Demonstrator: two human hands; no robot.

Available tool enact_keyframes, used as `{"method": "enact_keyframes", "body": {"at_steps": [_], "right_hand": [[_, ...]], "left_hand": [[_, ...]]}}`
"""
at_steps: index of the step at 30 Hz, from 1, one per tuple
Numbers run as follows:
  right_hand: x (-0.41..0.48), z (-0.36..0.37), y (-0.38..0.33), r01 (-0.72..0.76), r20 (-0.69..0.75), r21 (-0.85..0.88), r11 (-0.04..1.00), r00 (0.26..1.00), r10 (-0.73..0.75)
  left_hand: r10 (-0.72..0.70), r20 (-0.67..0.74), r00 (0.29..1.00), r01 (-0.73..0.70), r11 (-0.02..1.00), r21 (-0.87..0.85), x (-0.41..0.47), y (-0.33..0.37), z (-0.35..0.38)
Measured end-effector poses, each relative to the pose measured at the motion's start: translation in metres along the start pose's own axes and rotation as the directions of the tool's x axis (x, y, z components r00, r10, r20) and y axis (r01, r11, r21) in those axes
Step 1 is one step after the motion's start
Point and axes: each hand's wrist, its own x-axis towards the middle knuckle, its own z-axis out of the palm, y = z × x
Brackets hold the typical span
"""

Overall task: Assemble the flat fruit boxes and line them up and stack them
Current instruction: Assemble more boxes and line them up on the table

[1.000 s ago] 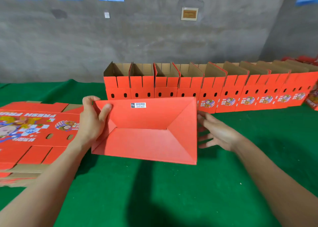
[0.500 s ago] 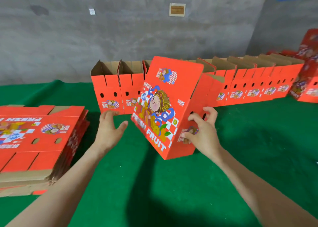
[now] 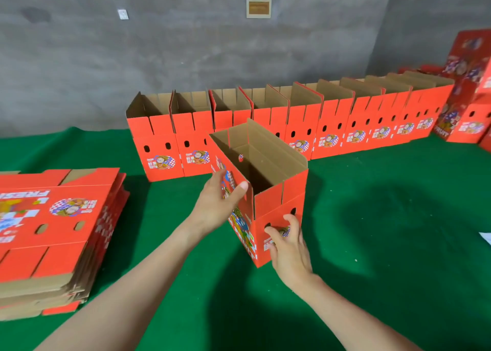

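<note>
Because the box (image 3: 279, 204), standing open-topped on the green surface (image 3: 385, 244) just before the row of finished boxes (image 3: 329, 127), is empty corrugated card, expect it to be light, stiff at the folds, yet easily skewed or dented in the walls. Your left hand (image 3: 215, 204) lies flat-fingered against the long printed side; your right hand (image 3: 287, 247) spreads its fingers over the two holes in the short end, gripping nothing. Recommended hold: opposite walls, low down, never the loose top flaps.
</note>
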Motion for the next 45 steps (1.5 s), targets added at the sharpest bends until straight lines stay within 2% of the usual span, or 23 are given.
{"method": "enact_keyframes", "body": {"at_steps": [3,9,14,19,22,25,28,32,34,37,39,40,42,43,45], "right_hand": [[-0.001,-0.003,0.007,-0.025,0.004,0.03,0.999,1.0,0.025],[0.003,-0.001,0.014,-0.085,0.041,0.075,0.994,0.996,0.082],[0.011,0.0,0.007,-0.157,0.057,0.134,0.978,0.987,0.15],[0.013,0.007,0.004,-0.211,0.023,0.117,0.97,0.977,0.21],[0.011,0.016,0.003,-0.229,0.009,0.108,0.967,0.973,0.229],[0.01,0.027,0.001,-0.256,-0.069,0.112,0.96,0.962,0.265],[0.01,0.033,0.006,-0.281,-0.14,0.138,0.95,0.944,0.299],[0.018,0.015,0.037,-0.283,-0.243,0.174,0.943,0.916,0.32],[0.028,-0.008,0.064,-0.263,-0.323,0.22,0.94,0.889,0.324],[0.046,-0.05,0.118,-0.259,-0.377,0.208,0.943,0.868,0.322],[0.055,-0.076,0.158,-0.309,-0.362,0.177,0.934,0.862,0.354],[0.057,-0.088,0.178,-0.339,-0.348,0.158,0.927,0.86,0.374],[0.061,-0.107,0.217,-0.385,-0.338,0.122,0.915,0.85,0.403],[0.064,-0.116,0.236,-0.403,-0.339,0.112,0.908,0.844,0.416],[0.069,-0.134,0.272,-0.452,-0.34,0.109,0.885,0.82,0.461]], "left_hand": [[-0.011,-0.009,1.0,0.01,0.998,-0.065,0.01,0.01,0.006],[0.05,0.071,0.996,-0.053,0.998,0.03,0.031,0.029,0.017],[0.026,0.151,0.988,-0.022,0.999,-0.032,0.031,0.029,0.022],[0.034,0.165,0.986,-0.014,0.993,-0.121,0.039,0.017,0.011],[0.061,0.226,0.972,-0.025,0.987,-0.162,0.04,0.014,0.011],[0.086,0.244,0.966,-0.032,0.976,-0.216,0.041,0.011,0.014],[0.118,0.195,0.974,-0.066,0.964,-0.256,0.039,0.01,0.02],[0.288,0.168,0.943,-0.238,0.934,-0.265,0.034,0.025,0.044],[0.349,0.202,0.915,-0.283,0.913,-0.293,0.039,0.039,0.063],[0.399,0.322,0.858,-0.266,0.883,-0.386,0.052,0.06,0.103],[0.339,0.351,0.873,-0.217,0.914,-0.344,0.063,0.064,0.138],[0.251,0.353,0.901,-0.167,0.953,-0.253,0.068,0.06,0.158],[-0.009,0.369,0.929,-0.011,0.999,0.051,0.076,0.043,0.194],[-0.114,0.39,0.914,0.038,0.98,0.197,0.078,0.032,0.211],[-0.227,0.444,0.867,0.048,0.924,0.379,0.082,0.015,0.242]]}}
